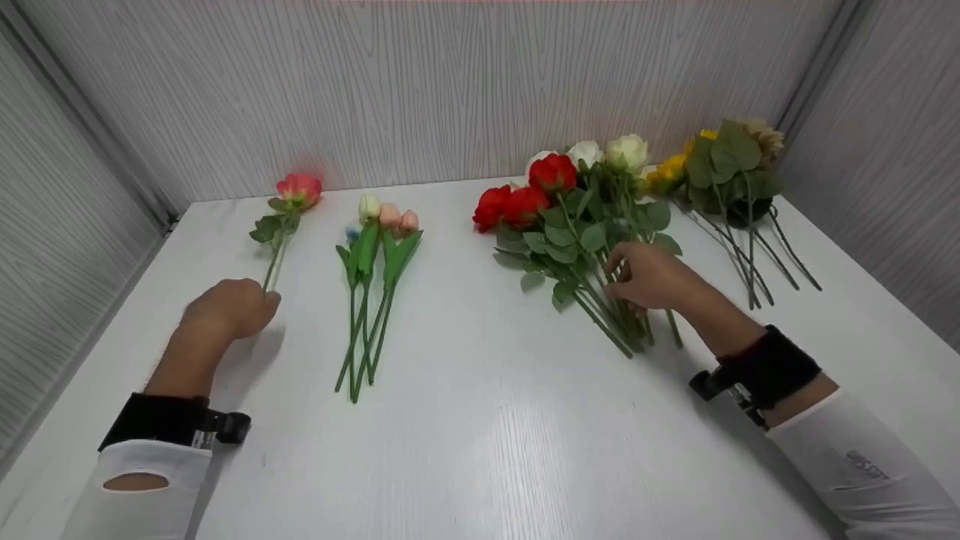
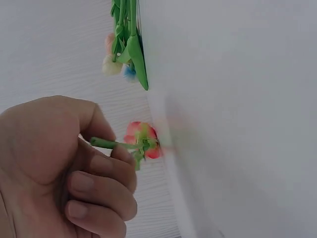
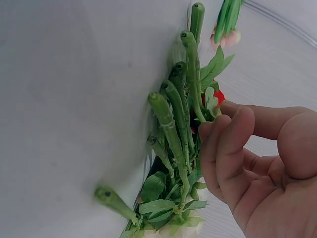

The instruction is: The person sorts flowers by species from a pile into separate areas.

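Note:
At the left of the head view, my left hand (image 1: 231, 309) pinches the lower stem of a pink rose (image 1: 300, 190). In the left wrist view the cut end of its stem (image 2: 103, 143) sticks out between thumb and forefinger. My right hand (image 1: 654, 276) is at the stems of a pile of red roses (image 1: 553, 174) and white roses (image 1: 627, 153). Its curled fingers and thumb hold one green stem (image 3: 193, 74) in the right wrist view; which bloom it belongs to is hidden. The other stems (image 3: 166, 116) lie beside the fingers.
Several tulips (image 1: 390, 216), white, peach and blue, lie between the hands. Yellow flowers (image 1: 667, 176) and a leafy dull-toned bunch (image 1: 731, 161) lie at the back right. A grey wood-grain panel (image 1: 420, 90) stands behind the white table (image 1: 465, 420), with more panels at both sides.

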`<move>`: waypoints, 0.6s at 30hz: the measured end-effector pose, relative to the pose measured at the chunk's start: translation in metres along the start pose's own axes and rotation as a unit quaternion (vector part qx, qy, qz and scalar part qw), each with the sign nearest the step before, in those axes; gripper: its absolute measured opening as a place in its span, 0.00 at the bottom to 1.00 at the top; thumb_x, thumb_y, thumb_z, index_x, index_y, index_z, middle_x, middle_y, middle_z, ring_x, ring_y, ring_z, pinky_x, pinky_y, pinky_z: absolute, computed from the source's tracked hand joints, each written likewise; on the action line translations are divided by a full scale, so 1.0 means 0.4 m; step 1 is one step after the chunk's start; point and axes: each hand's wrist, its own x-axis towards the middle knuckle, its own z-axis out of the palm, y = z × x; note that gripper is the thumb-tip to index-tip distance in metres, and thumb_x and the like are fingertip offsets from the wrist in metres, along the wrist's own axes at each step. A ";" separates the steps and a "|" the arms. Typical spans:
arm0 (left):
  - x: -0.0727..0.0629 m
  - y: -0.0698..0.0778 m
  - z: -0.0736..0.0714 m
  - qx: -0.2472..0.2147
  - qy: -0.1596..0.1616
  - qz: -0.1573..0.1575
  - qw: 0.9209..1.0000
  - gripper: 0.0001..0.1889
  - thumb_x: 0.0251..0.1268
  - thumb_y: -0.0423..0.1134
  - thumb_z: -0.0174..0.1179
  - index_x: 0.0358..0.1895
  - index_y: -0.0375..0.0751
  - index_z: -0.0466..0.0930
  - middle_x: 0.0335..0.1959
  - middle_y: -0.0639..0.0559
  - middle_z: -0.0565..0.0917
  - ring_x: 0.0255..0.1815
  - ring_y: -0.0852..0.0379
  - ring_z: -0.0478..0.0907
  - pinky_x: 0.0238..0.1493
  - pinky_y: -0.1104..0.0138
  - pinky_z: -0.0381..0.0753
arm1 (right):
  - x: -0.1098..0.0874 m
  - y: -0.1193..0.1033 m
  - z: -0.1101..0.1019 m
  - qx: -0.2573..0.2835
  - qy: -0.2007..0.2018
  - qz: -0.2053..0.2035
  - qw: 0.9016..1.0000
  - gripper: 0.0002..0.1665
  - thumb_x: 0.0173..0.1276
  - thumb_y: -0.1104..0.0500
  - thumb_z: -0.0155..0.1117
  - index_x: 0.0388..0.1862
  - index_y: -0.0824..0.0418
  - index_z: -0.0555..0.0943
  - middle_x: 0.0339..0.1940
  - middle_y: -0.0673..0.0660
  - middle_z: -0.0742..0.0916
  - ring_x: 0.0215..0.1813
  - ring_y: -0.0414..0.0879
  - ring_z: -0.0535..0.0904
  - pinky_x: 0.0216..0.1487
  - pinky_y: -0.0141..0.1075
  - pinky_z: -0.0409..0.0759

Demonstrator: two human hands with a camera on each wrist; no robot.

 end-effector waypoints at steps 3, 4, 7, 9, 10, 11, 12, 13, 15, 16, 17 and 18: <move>0.002 0.008 -0.001 -0.026 0.043 -0.008 0.999 0.29 0.77 0.46 0.29 0.33 0.27 0.76 0.28 0.35 0.77 0.27 0.47 0.71 0.26 0.59 0.72 | 0.001 0.001 -0.001 -0.009 -0.001 -0.001 1.000 0.20 0.70 0.59 0.65 0.56 0.66 0.74 0.27 0.59 0.84 0.20 0.47 0.80 0.29 0.46 0.82; 0.002 0.010 0.000 -0.036 0.058 -0.009 0.998 0.29 0.77 0.46 0.28 0.30 0.29 0.75 0.26 0.37 0.76 0.25 0.49 0.69 0.24 0.60 0.70 | 0.001 0.001 -0.001 -0.012 -0.001 -0.002 1.000 0.20 0.71 0.58 0.64 0.56 0.66 0.75 0.27 0.59 0.84 0.20 0.47 0.80 0.29 0.46 0.82; 0.000 0.019 0.003 -0.059 0.108 -0.014 0.992 0.26 0.77 0.46 0.28 0.25 0.35 0.70 0.20 0.44 0.72 0.22 0.51 0.66 0.20 0.63 0.66 | 0.001 -0.002 -0.001 -0.019 0.002 -0.002 1.000 0.20 0.71 0.55 0.64 0.56 0.65 0.75 0.26 0.58 0.83 0.21 0.47 0.80 0.30 0.46 0.82; -0.004 0.028 0.004 -0.070 0.141 -0.016 0.987 0.25 0.76 0.45 0.29 0.24 0.36 0.69 0.18 0.46 0.70 0.20 0.52 0.65 0.19 0.63 0.64 | 0.001 -0.003 -0.001 -0.023 0.005 -0.002 1.000 0.20 0.72 0.54 0.63 0.56 0.65 0.76 0.26 0.59 0.82 0.21 0.47 0.81 0.30 0.46 0.82; -0.005 0.033 0.004 -0.074 0.159 -0.014 0.984 0.25 0.76 0.44 0.29 0.23 0.36 0.69 0.17 0.46 0.69 0.19 0.53 0.64 0.18 0.64 0.63 | 0.001 -0.005 -0.001 -0.024 0.008 -0.002 1.000 0.20 0.72 0.53 0.63 0.55 0.65 0.76 0.27 0.59 0.82 0.21 0.48 0.81 0.30 0.46 0.82; -0.007 0.038 0.004 -0.078 0.177 -0.014 0.981 0.25 0.75 0.43 0.30 0.23 0.36 0.68 0.16 0.47 0.69 0.19 0.53 0.63 0.18 0.64 0.62 | 0.000 -0.005 -0.001 -0.025 0.011 -0.002 1.000 0.20 0.72 0.53 0.62 0.55 0.65 0.76 0.27 0.59 0.82 0.21 0.48 0.81 0.30 0.46 0.82; -0.009 0.045 0.003 -0.079 0.194 -0.010 0.978 0.24 0.75 0.43 0.30 0.22 0.36 0.68 0.16 0.47 0.68 0.18 0.53 0.62 0.17 0.64 0.62 | 0.000 -0.006 -0.002 -0.025 0.015 -0.003 1.000 0.20 0.73 0.52 0.62 0.55 0.64 0.76 0.27 0.59 0.82 0.21 0.48 0.81 0.30 0.46 0.82; -0.011 0.052 0.002 -0.080 0.213 -0.004 0.974 0.24 0.75 0.42 0.30 0.21 0.36 0.68 0.15 0.48 0.67 0.18 0.54 0.61 0.16 0.64 0.61 | 0.000 -0.006 -0.002 -0.023 0.019 -0.003 1.000 0.19 0.73 0.52 0.62 0.55 0.64 0.76 0.28 0.60 0.82 0.21 0.48 0.81 0.30 0.46 0.82; -0.017 0.071 0.000 -0.083 0.250 0.009 0.965 0.24 0.75 0.41 0.32 0.19 0.37 0.67 0.13 0.48 0.66 0.17 0.54 0.60 0.15 0.64 0.59 | -0.001 -0.010 -0.002 -0.019 0.028 -0.006 0.999 0.18 0.73 0.51 0.61 0.53 0.63 0.77 0.30 0.60 0.83 0.20 0.49 0.81 0.29 0.45 0.81; -0.020 0.081 -0.001 -0.088 0.267 0.018 0.960 0.23 0.74 0.40 0.32 0.18 0.38 0.65 0.13 0.49 0.65 0.17 0.55 0.59 0.14 0.64 0.59 | -0.001 -0.011 -0.003 -0.016 0.034 -0.009 0.999 0.18 0.74 0.51 0.61 0.53 0.63 0.78 0.30 0.61 0.83 0.20 0.49 0.81 0.29 0.45 0.81; -0.023 0.092 -0.002 -0.093 0.283 0.027 0.954 0.23 0.74 0.39 0.33 0.17 0.39 0.64 0.12 0.50 0.64 0.16 0.55 0.58 0.13 0.64 0.58 | -0.001 -0.012 -0.003 -0.010 0.040 -0.013 0.999 0.17 0.74 0.51 0.61 0.52 0.63 0.78 0.31 0.61 0.83 0.20 0.49 0.81 0.29 0.45 0.81; -0.026 0.104 -0.002 -0.097 0.299 0.037 0.949 0.23 0.74 0.39 0.34 0.16 0.40 0.63 0.11 0.51 0.63 0.16 0.56 0.57 0.12 0.64 0.58 | -0.001 -0.014 -0.003 0.000 0.044 -0.017 0.999 0.17 0.74 0.51 0.61 0.51 0.62 0.79 0.32 0.62 0.84 0.20 0.49 0.80 0.28 0.44 0.81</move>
